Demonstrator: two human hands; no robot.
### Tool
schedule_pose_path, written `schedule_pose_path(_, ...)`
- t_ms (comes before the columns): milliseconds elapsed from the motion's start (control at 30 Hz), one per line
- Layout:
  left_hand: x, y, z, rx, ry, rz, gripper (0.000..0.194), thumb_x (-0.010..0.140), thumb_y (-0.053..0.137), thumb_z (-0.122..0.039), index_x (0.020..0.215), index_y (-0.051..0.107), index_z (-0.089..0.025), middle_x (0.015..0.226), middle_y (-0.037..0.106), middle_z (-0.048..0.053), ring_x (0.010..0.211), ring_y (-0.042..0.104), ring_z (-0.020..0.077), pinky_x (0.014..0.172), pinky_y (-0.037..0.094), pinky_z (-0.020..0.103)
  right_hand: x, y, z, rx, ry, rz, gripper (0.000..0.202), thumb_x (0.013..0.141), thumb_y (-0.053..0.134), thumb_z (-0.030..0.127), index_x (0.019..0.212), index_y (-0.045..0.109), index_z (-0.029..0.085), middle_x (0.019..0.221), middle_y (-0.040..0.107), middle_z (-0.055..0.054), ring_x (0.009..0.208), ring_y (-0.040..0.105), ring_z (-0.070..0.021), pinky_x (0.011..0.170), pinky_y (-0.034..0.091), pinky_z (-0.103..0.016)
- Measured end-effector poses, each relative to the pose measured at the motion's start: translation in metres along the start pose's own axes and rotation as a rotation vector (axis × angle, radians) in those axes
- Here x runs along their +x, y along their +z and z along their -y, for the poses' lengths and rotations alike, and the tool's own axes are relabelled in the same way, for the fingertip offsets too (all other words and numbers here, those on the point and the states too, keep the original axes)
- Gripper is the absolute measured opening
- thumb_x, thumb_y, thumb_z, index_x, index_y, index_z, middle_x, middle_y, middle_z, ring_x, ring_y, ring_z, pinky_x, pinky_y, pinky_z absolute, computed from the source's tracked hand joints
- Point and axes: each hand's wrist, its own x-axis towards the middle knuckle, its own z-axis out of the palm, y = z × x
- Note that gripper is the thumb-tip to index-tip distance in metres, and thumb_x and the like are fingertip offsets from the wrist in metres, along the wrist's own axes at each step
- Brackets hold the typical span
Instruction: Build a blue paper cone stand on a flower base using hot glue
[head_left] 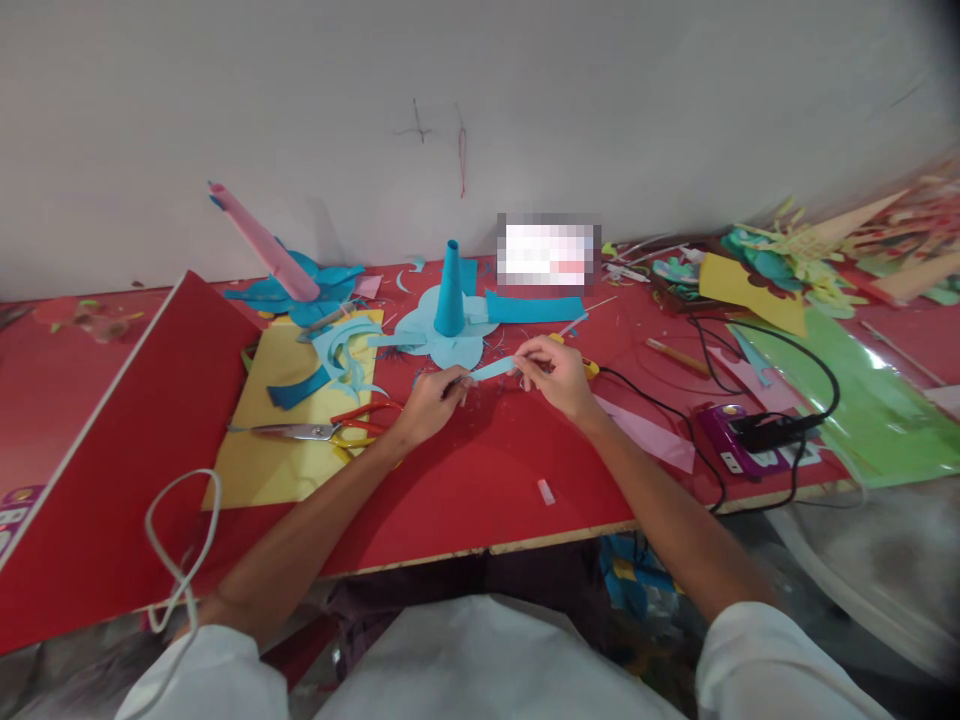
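Between my two hands a light blue paper strip [493,370] is stretched above the red table. My left hand [437,402] pinches its left end, and my right hand [553,372] pinches the right end. Just beyond the strip stands a blue paper cone [451,300] on a light blue flower-shaped paper base [469,350]. A darker blue paper strip [534,308] lies to the right of the cone. Scissors [296,432] with red and yellow handles rest on yellow paper [262,470] left of my left hand.
A pink paper cone [266,245] leans over blue petals [247,297] at the back left. On the right are a purple power box [739,440] with black cords, pink paper [649,435] and green sheets [877,400]. A red board [142,430] slants up at left. A small eraser-like piece [546,492] lies near the front edge.
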Motion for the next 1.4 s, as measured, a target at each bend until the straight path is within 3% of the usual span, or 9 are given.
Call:
schedule_pose_path(267,-0.001,-0.005,-0.006,0.02,-0.031,-0.061,0.035,0.103,0.05,-0.041,0.086,0.068,-0.017,0.069,0.063,0.0,0.065,0.055,0.013,0.065,0.04,0.025,-0.001,0.001,0.004,0.043,0.025,0.012,0.035,0.092,0.072,0.057,0.09,0.06,0.024,0.063,0.069,0.002,0.055,0.07,-0.0182,0.052,0.051,-0.03)
schedule_pose_path(400,-0.002,-0.008,-0.011,0.027,0.064,-0.129,0.04,0.105,0.048,-0.048,0.091,0.069,-0.017,0.091,0.069,0.006,0.086,0.063,0.018,0.081,0.048,0.029,-0.003,0.004,0.011,0.037,0.036,0.055,0.035,0.093,0.072,0.055,0.089,0.057,0.024,0.07,0.073,0.0,0.049,0.064,-0.0147,0.052,0.05,-0.03)
schedule_pose_path(567,-0.002,-0.001,-0.007,0.097,0.157,-0.047,0.034,0.101,0.059,-0.05,0.11,0.071,-0.019,0.108,0.074,0.01,0.101,0.067,0.0226,0.092,0.049,0.033,-0.007,0.014,0.013,0.01,0.029,0.146,0.034,0.095,0.069,0.056,0.091,0.055,0.025,0.076,0.076,-0.001,0.049,0.062,-0.0132,0.052,0.05,-0.029)
schedule_pose_path(800,0.0,0.003,0.002,0.195,0.131,-0.026,0.021,0.101,0.057,-0.03,0.095,0.073,-0.018,0.088,0.076,0.006,0.082,0.068,0.0194,0.082,0.046,0.031,-0.009,0.022,0.011,0.057,0.05,0.195,0.038,0.094,0.068,0.058,0.088,0.051,0.025,0.079,0.078,-0.003,0.048,0.061,-0.0125,0.05,0.048,-0.028)
schedule_pose_path(1167,0.001,0.002,0.002,0.166,0.125,-0.021,0.019,0.099,0.058,-0.027,0.091,0.073,-0.018,0.085,0.075,0.005,0.079,0.066,0.0173,0.078,0.045,0.028,-0.01,0.023,0.016,0.064,0.048,0.224,0.035,0.094,0.07,0.053,0.087,0.05,0.025,0.077,0.077,-0.003,0.049,0.06,-0.012,0.051,0.048,-0.027)
schedule_pose_path(1400,0.001,0.001,0.001,0.151,0.085,-0.048,0.022,0.1,0.058,-0.031,0.091,0.073,-0.017,0.077,0.073,0.003,0.068,0.06,0.0146,0.069,0.042,0.025,-0.009,0.021,0.014,0.082,0.041,0.162,0.039,0.091,0.074,0.053,0.082,0.049,0.025,0.067,0.071,0.002,0.046,0.056,-0.0109,0.05,0.045,-0.026)
